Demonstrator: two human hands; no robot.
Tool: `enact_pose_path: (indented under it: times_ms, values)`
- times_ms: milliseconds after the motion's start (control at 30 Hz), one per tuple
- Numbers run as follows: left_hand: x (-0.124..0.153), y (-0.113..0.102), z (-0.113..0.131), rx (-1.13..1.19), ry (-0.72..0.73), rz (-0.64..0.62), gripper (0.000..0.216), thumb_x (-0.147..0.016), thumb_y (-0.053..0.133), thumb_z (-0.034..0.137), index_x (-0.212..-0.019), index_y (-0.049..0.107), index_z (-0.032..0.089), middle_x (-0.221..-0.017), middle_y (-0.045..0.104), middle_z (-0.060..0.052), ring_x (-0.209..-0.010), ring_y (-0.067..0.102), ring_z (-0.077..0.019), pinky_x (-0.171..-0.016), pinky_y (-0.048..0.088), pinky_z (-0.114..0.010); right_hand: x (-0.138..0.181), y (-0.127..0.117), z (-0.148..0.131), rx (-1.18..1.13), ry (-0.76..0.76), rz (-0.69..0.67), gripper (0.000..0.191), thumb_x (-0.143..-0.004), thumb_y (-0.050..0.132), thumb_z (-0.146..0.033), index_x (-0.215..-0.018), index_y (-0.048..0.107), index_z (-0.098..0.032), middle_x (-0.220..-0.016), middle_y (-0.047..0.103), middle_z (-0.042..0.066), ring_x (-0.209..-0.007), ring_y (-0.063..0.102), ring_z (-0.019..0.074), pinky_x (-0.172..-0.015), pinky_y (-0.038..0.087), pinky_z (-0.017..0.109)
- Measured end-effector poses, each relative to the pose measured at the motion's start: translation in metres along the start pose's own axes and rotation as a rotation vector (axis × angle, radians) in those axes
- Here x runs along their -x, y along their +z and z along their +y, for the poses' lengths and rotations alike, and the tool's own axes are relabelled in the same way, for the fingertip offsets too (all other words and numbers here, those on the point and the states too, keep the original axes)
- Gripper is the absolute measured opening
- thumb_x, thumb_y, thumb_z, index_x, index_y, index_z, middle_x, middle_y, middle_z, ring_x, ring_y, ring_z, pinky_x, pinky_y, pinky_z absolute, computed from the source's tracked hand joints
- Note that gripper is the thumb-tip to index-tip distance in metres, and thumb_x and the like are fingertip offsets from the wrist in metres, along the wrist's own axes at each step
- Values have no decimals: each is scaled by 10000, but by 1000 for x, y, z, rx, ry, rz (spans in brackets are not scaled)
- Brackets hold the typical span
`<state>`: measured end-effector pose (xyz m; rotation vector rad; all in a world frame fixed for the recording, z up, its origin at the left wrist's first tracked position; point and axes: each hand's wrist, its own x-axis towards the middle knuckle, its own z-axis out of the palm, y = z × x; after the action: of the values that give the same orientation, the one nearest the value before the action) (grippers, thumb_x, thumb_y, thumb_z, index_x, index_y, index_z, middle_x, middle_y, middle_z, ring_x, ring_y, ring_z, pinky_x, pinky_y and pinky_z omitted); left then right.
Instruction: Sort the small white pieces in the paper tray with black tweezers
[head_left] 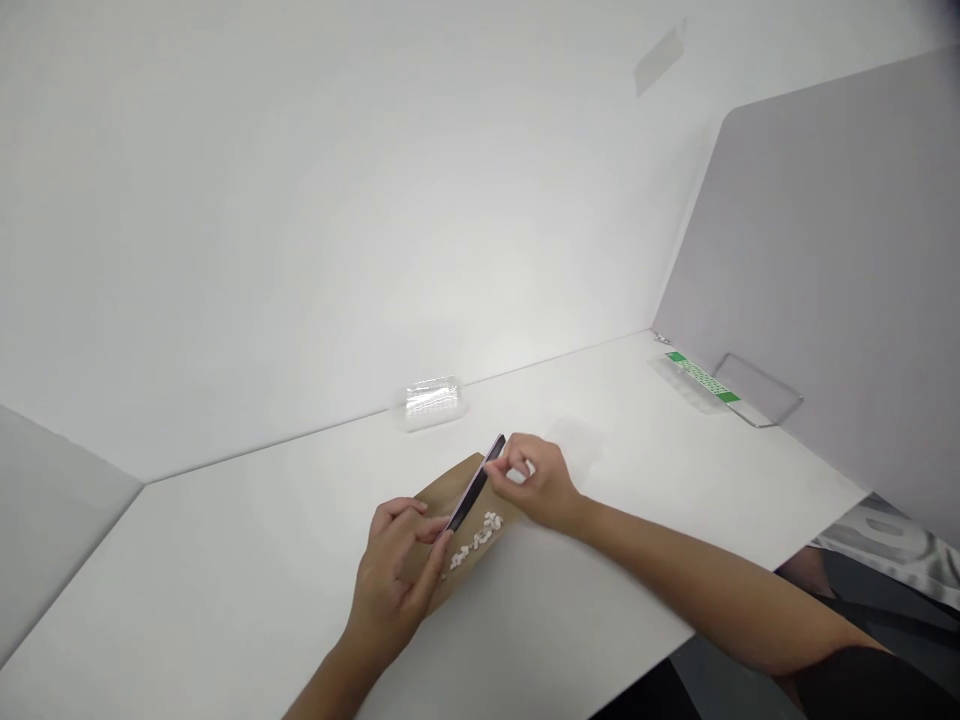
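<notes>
A thin, dark, flat bar with a pale edge [472, 497] is held at a slant above a brown paper sheet [431, 590]. My left hand [394, 575] is closed on its lower end, thumb on one side and fingers on the other. At the upper end, my right hand [536, 480] is pinched, its thumb and index fingertips against the bar's face. Anything small between those fingertips is hidden. Several small white pieces [476, 540] lie in a line on the brown sheet, just under the bar.
A clear plastic-wrapped pack [431, 403] sits at the back, by the white wall. To the right, a clear bag with a green printed strip [703, 378] lies near a metal wire stand [757, 425] at the grey partition [832, 260]. The white table's [202, 580] front edge runs at lower right.
</notes>
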<state>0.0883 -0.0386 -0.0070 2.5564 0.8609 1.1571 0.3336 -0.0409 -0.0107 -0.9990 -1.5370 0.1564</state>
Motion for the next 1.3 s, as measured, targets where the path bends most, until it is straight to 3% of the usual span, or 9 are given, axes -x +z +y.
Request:
enact_pose_path:
  times_ms: [167, 333, 400, 633, 867, 1167, 1300]
  values:
    - [1, -1, 0, -5, -15, 0, 219, -976, 603, 162, -1163, 676, 249, -841, 672, -28, -1083, 564, -237, -884, 522, -369, 6, 5, -14, 38, -125, -44, 462, -857, 657, -167, -680, 235, -227, -591, 564, -64, -556, 502, 117, -641, 396, 304]
    - [2, -1, 1, 8, 2, 10, 207, -964, 613, 145, -1130, 674, 251, -838, 675, -22, -1077, 565, -237, -904, 512, -384, -7, -10, 13, 42, 98, 62, 455, -845, 673, -185, -677, 254, -237, -644, 577, -44, -638, 607, 143, -636, 431, 298]
    - [3, -1, 1, 18, 18, 13, 210, -960, 618, 138, -1131, 671, 248, -836, 674, -22, -1074, 560, -237, -912, 507, -391, -6, -10, 14, 28, 121, 67, 459, -845, 676, -186, -678, 251, -237, -652, 580, -42, -649, 617, 145, -634, 435, 296]
    - [2, 0, 1, 22, 28, 7, 197, -954, 629, 132, -1102, 682, 251, -825, 668, -21, -1077, 561, -232, -907, 514, -382, 10, 5, -19, 27, -109, -81, 483, -846, 673, -142, -683, 227, -225, -599, 579, -62, -553, 509, 114, -616, 382, 306]
    - [1, -1, 4, -10, 17, 49, 194, -961, 617, 134, -1108, 676, 247, -813, 665, -21, -1044, 576, -231, -897, 513, -386, -7, -22, -13, -18, 43, 52, 488, -859, 685, -172, -683, 235, -236, -661, 605, -35, -635, 613, 144, -643, 442, 320]
    - [0, -2, 6, 11, -55, 45, 192, -967, 619, 152, -1110, 693, 256, -833, 679, -27, -1062, 572, -239, -899, 509, -383, 4, -12, -20, 180, -297, -113, 498, -854, 658, -115, -687, 202, -224, -545, 540, -78, -511, 515, 113, -574, 360, 332]
    - [0, -1, 6, 33, -36, 45, 202, -962, 626, 142, -1118, 691, 252, -845, 687, -25, -1062, 573, -235, -914, 508, -390, 0, -16, -11, 236, -301, -90, 476, -855, 662, -106, -695, 229, -222, -567, 532, -79, -514, 495, 104, -578, 331, 326]
